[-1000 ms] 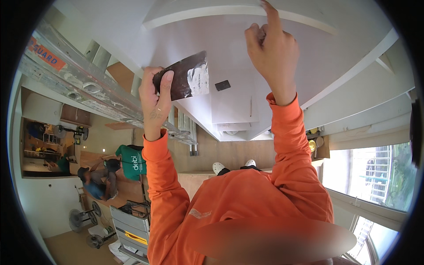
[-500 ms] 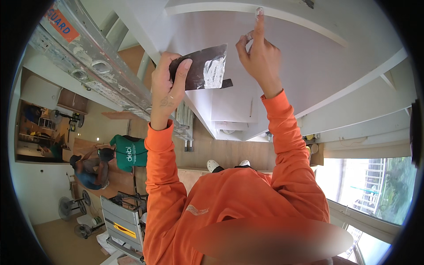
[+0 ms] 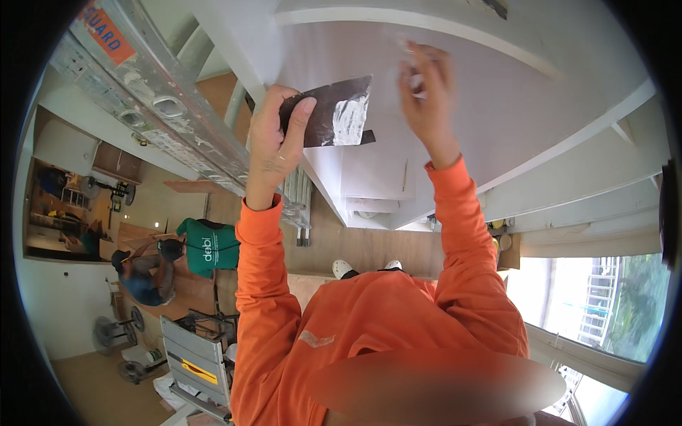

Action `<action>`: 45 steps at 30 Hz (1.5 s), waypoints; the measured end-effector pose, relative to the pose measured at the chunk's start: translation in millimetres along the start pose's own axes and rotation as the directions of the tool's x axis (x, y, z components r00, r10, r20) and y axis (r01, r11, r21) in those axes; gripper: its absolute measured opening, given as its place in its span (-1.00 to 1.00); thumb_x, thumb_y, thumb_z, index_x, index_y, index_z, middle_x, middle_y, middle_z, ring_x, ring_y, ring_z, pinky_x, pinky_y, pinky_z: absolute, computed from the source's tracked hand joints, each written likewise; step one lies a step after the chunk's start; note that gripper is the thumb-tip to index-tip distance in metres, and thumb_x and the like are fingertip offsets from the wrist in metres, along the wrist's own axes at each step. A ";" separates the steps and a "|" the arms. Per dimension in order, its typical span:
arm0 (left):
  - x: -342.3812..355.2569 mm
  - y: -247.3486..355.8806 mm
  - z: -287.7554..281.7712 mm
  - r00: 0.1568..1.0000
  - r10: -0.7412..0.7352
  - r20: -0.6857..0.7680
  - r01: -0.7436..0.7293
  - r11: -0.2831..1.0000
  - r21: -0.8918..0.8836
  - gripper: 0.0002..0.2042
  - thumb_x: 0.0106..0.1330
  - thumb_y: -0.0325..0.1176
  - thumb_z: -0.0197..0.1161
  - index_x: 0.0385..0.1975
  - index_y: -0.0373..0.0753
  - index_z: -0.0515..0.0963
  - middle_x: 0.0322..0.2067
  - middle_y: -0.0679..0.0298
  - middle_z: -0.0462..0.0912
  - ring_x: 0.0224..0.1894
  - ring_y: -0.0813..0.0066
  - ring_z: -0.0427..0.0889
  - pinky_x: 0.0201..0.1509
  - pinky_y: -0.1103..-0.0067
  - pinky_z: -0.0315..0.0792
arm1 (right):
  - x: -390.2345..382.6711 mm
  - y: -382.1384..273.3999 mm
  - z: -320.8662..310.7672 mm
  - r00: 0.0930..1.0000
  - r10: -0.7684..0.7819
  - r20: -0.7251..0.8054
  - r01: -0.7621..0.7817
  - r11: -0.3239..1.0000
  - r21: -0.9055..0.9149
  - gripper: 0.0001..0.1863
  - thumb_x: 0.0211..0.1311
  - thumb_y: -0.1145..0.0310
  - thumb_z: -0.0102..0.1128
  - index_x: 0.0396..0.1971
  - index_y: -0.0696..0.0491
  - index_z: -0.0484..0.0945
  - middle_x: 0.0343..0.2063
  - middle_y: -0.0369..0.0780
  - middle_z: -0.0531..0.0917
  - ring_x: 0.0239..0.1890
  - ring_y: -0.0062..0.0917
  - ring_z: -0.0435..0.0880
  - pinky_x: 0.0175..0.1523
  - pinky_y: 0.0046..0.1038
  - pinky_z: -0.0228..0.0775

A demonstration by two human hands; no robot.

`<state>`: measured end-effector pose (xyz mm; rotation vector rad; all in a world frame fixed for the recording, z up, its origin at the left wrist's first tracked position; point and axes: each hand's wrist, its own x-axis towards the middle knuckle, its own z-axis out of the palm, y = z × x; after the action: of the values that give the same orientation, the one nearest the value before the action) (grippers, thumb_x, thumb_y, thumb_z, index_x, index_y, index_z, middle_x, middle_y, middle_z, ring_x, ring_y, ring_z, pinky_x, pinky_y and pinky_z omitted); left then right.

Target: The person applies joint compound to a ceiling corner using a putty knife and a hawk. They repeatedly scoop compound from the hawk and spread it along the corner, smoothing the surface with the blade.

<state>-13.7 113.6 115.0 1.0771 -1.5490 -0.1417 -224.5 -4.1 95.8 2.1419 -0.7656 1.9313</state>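
My left hand [image 3: 278, 135] is closed on a dark flat putty plate [image 3: 316, 112], thumb across its face and the other fingers mostly hidden. A patch of white putty [image 3: 349, 121] is spread near the plate's right end. Below that end sticks out a small dark tab, partly covered by the plate. To the right, my right hand [image 3: 430, 99] is raised in front of the pale cabinet panel [image 3: 511, 106], clear of the plate. Its fingers are bent and smeared by motion, with white on the fingertips. Above it runs a curved white cabinet edge [image 3: 398, 15].
A paint-splashed metal ladder [image 3: 160, 106] leans close on the left. White shelf boards [image 3: 582, 142] slope down at right, above a bright window [image 3: 604, 298]. Two people, one in a green shirt [image 3: 213, 246], are low down at left, near fans [image 3: 106, 334] and a folded grey platform [image 3: 195, 362].
My right hand has come down from the curved white edge and its pointing finger has bent. My left hand and the putty plate have shifted slightly right in the picture.
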 end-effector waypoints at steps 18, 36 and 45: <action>1.4 1.2 0.1 0.999 -0.029 0.016 0.029 0.999 -0.035 -0.78 0.47 -0.26 0.21 -0.27 -0.30 0.45 -0.57 0.20 0.53 -0.56 0.47 0.45 -0.44 0.56 0.36 | 204.4 55.9 -50.3 0.610 0.186 0.771 0.323 0.829 -0.456 -0.67 0.35 0.29 0.16 -0.04 0.22 0.57 -0.33 -0.03 0.70 -0.26 -0.18 0.68 -0.12 -0.30 0.50; 2.5 5.7 -1.0 1.000 0.002 0.006 -0.002 1.000 0.002 -0.83 0.45 -0.35 0.21 -0.31 -0.31 0.44 -0.64 0.16 0.46 -0.63 0.41 0.36 -0.51 0.52 0.30 | 280.6 167.8 -1.9 0.755 0.499 0.425 -0.655 0.544 0.525 -0.66 0.51 0.21 -0.08 0.16 0.01 0.40 -0.10 -0.16 0.61 -0.12 -0.37 0.64 -0.05 -0.32 0.58; 0.4 4.6 0.5 1.000 -0.017 0.012 0.018 0.999 -0.038 -0.84 0.46 -0.36 0.20 -0.29 -0.31 0.43 -0.63 0.17 0.49 -0.64 0.42 0.39 -0.52 0.54 0.30 | 254.7 206.2 -29.4 0.973 -0.151 0.176 0.159 0.987 -0.037 -0.49 0.13 0.41 0.30 0.10 0.23 0.48 -0.04 -0.07 0.66 0.03 -0.30 0.65 0.12 -0.33 0.50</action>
<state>-16.6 115.7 118.1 1.0621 -1.5417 -0.1889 -337.6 -235.1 301.0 2.2856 -0.6452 1.6494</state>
